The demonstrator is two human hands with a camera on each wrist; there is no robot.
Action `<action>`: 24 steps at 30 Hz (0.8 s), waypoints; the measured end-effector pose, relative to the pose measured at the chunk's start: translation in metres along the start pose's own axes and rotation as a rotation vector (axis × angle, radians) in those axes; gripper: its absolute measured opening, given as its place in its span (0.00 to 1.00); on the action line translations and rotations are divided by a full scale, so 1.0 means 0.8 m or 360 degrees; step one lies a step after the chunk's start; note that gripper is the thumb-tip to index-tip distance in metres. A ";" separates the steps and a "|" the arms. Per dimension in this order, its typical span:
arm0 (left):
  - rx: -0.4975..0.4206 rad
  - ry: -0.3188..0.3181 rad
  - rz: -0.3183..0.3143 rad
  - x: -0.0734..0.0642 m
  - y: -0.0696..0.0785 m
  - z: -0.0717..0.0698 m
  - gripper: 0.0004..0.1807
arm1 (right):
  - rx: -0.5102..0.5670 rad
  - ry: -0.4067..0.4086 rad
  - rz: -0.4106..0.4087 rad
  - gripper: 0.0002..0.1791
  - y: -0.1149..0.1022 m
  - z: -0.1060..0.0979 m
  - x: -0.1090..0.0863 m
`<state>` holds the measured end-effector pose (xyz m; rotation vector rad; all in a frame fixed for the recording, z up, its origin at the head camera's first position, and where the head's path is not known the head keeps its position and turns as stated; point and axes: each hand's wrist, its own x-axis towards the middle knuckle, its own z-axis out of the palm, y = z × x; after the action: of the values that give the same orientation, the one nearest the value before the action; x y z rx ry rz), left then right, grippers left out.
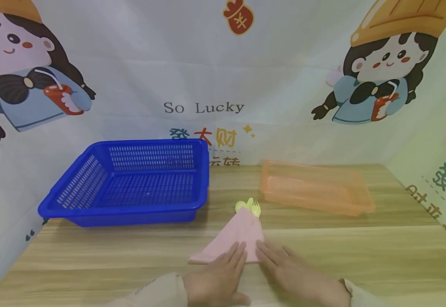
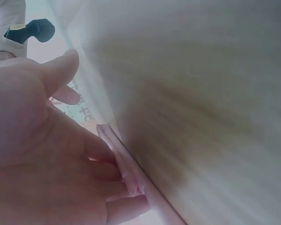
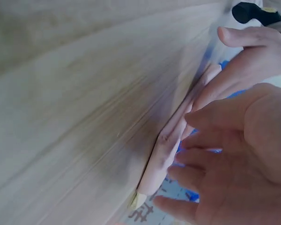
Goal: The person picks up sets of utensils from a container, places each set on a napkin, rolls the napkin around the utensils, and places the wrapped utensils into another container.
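Observation:
A pink cloth napkin [image 1: 232, 238], folded to a rough triangle, lies on the table in the head view. From its far tip stick out the heads of pale yellow cutlery: a fork [image 1: 255, 208], a spoon [image 1: 240, 205] and a third piece between them; the rest is hidden under the cloth. With straight fingers my left hand [image 1: 223, 270] presses flat on the napkin's near part. My right hand [image 1: 292, 268] touches its right edge, fingers extended. In the right wrist view the napkin [image 3: 164, 150] shows edge-on beside the right fingers.
At the back left stands a large blue plastic basket [image 1: 130, 215]. A smaller translucent orange basket [image 1: 315, 192] sits at the back right. Behind the wooden table [image 1: 361, 251] hangs a printed cloth backdrop [image 1: 207, 64].

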<state>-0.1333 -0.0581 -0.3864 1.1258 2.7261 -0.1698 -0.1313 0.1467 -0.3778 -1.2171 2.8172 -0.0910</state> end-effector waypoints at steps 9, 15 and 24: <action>-0.0069 0.0008 -0.0015 -0.003 -0.002 0.003 0.46 | -0.0157 -0.0036 -0.0111 0.27 -0.006 0.002 0.019; -0.0138 -0.0033 -0.0150 -0.005 -0.003 0.005 0.46 | -0.0172 -0.0060 -0.0077 0.27 -0.006 0.003 0.022; -0.0180 0.0014 -0.0226 -0.007 -0.002 0.003 0.45 | -0.0199 0.0031 -0.0155 0.31 -0.003 0.002 0.026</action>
<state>-0.1301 -0.0640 -0.3876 0.9056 2.7845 -0.0295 -0.1435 0.1301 -0.3800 -1.3863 2.8174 0.0692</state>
